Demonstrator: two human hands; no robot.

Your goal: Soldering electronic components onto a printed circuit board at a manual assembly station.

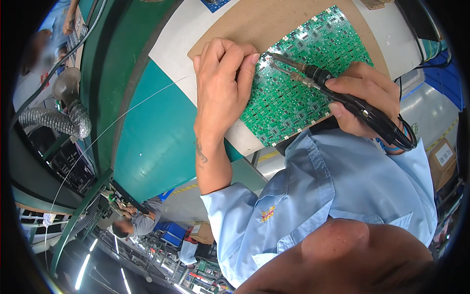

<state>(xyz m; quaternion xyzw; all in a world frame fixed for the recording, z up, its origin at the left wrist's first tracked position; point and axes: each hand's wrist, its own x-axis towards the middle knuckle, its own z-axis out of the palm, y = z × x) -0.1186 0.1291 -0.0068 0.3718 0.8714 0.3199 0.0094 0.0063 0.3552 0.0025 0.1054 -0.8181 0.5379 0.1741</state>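
Gripping a soldering iron (pixel 364 110) by its black handle, the right hand (pixel 369 93) is closed around it, thumb underneath, with the metal tip angled left over the edge of a green circuit board (pixel 298 83). The left hand (pixel 219 81) is curled at the board's left edge, thumb and forefinger close together beside the tip; whether they pinch anything is hard to tell. The board lies on a brown sheet (pixel 235 24) over a white sheet (pixel 178 41), just beside a green mat (pixel 156 127).
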